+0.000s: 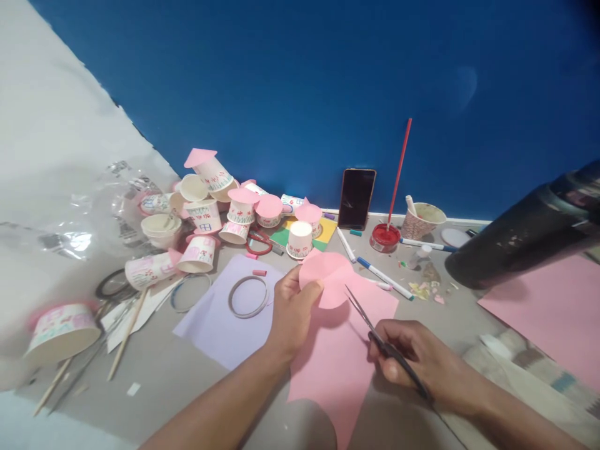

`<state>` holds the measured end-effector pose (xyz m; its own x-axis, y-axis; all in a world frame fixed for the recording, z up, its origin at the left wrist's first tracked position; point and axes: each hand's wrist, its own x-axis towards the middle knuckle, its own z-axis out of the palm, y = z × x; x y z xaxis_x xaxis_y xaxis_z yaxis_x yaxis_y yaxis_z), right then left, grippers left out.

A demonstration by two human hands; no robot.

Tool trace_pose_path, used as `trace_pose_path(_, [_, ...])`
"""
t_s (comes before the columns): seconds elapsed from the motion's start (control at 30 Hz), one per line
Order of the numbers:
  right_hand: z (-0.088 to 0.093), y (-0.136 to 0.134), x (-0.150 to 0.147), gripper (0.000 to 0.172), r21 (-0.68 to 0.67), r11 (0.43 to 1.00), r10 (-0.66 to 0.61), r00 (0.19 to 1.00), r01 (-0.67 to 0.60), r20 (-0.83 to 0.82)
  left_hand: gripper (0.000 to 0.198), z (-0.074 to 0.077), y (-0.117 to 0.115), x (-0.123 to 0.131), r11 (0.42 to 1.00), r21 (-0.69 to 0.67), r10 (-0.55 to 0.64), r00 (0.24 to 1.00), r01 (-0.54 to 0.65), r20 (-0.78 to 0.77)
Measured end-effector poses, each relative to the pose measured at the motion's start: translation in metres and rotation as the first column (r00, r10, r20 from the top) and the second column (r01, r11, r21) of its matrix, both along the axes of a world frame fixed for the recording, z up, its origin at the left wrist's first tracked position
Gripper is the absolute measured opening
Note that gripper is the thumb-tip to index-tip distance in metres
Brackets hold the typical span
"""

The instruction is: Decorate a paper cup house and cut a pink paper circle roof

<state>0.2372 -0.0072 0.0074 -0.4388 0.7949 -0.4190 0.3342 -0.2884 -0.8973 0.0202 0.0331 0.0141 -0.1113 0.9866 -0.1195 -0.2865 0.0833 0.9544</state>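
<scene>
My left hand (293, 306) pinches a round piece of pink paper (330, 275) between thumb and fingers, near the middle of the view. In my right hand (410, 356) are black-handled scissors (389, 350). Their blades point up and left, with the tips close to the right edge of the pink circle. Under both, a larger pink sheet (332, 356) with curved cut-outs lies on the table. To the left, a grey tape ring (247, 297) rests on a lilac sheet (225, 337).
Decorated paper cups (204, 215) with pink tops crowd the back left. A phone (357, 199) leans on the blue wall beside a red pot (385, 239) and markers (384, 278). A large black bottle (520, 231) slants in at the right, near another pink sheet (553, 312).
</scene>
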Motion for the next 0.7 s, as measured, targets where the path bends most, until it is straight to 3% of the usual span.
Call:
trace_pose_path(0.2, [0.0025,-0.0014,-0.0024,0.039,-0.023,1.0,0.009,1.0,-0.009,-0.013,0.011,0.0007,-0.0061,0.0017,0.997,0.021,-0.078,0.996,0.079,-0.031])
trace_pose_path(0.5, [0.0064,-0.0023,-0.0052,0.027,-0.024,1.0,0.016,0.999,-0.016,0.029,0.012,0.0064,-0.0092,0.0032,0.997,-0.006,-0.077,0.993,0.076,-0.085])
trace_pose_path(0.7, [0.0043,-0.0016,-0.0053,0.029,-0.019,1.0,0.015,1.0,-0.015,0.013,0.012,0.0082,-0.0086,0.0021,0.998,-0.019,-0.065,0.996,0.064,-0.065])
